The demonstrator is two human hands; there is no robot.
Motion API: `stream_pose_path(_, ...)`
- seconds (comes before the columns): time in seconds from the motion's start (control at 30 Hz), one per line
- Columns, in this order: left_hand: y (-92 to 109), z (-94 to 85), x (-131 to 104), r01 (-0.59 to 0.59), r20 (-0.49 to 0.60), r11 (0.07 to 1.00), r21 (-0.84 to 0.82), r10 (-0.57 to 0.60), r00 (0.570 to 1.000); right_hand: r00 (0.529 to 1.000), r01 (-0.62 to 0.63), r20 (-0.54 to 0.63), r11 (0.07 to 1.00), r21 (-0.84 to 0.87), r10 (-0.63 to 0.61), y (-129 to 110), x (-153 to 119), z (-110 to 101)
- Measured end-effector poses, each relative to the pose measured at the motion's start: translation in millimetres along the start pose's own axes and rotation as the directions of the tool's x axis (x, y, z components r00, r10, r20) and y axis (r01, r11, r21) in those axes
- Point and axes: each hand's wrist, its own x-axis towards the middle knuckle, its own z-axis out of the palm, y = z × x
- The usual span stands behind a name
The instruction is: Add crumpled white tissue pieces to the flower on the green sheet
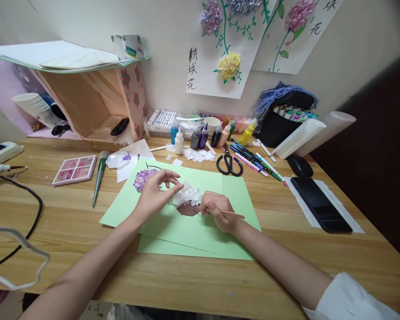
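Observation:
Light green paper [116,213] lies on the wooden table. On its middle is a brownish-pink round patch [188,210], its upper part covered with ruffled white paper pieces [190,195]. My right hand [218,211] is closed round a thin wooden stick [233,214], whose tip reaches the patch's right side. Above the patch's upper left, my left hand [160,189] has thumb and fingertips close together, with a small white paper piece [183,186] at them. Partly behind that hand sits a purple-pink paper flower [143,179] with a dark stem.
Behind the paper stand glue bottles [202,137], white paper scraps [198,154] and black scissors [229,162]. Pencils [253,158], a mouse [300,166] and a phone [321,204] lie right. A brush [100,178] and pink palette [75,170] lie left; flower pictures [220,84] hang on the wall.

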Motion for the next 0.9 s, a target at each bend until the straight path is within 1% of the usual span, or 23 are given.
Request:
stream_pose_path(0.07,-1,1.3,-1,0.0,0.007,1.0,0.009,0.0,1.0,0.999,0.036,0.043,0.996,-0.086,-0.032,1,1,0)
stream_pose_path(0.13,-2,2.3,-2,-0.002,0.013,1.0,0.018,0.002,1.0,0.997,0.06,0.061,0.987,-0.15,-0.051,1,1,1)
stream_pose_path(0.23,0,3.6,-4,0.003,0.04,1.0,0.018,-0.004,0.999,0.999,0.034,0.041,0.982,-0.184,-0.027,1,2,0)
stream_pose_path(0.3,2,5.2,-5,-0.001,0.093,0.999,0.035,-0.003,0.996,1.0,-0.005,0.008,0.984,-0.178,0.007,1,2,1)
stream_pose_path(0.37,2,7.4,-7,-0.02,0.174,0.998,0.066,0.008,0.985,0.999,-0.045,-0.031,0.986,-0.161,0.04,3,1,1)
stream_pose_path(0.47,2,11.8,-11,-0.073,0.285,0.991,0.11,0.039,0.958,0.993,-0.095,-0.081,0.986,-0.136,0.085,5,0,2)
stream_pose_path(0.53,1,15.1,-15,-0.122,0.321,0.979,0.164,0.064,0.945,0.988,-0.129,-0.1,0.983,-0.127,0.117,7,-1,3)
stream_pose_path(0.6,-1,18.7,-18,-0.181,0.332,0.952,0.246,0.093,0.939,0.983,-0.155,-0.116,0.981,-0.116,0.141,7,-2,3)
stream_pose_path(0.7,-3,23.8,-22,-0.252,0.317,0.898,0.361,0.136,0.939,0.979,-0.166,-0.131,0.982,-0.094,0.153,7,-2,4)
stream_pose_path(0.9,-4,29.5,-23,-0.353,0.296,0.806,0.475,0.232,0.927,0.974,-0.193,-0.138,0.978,-0.084,0.18,6,-1,4)
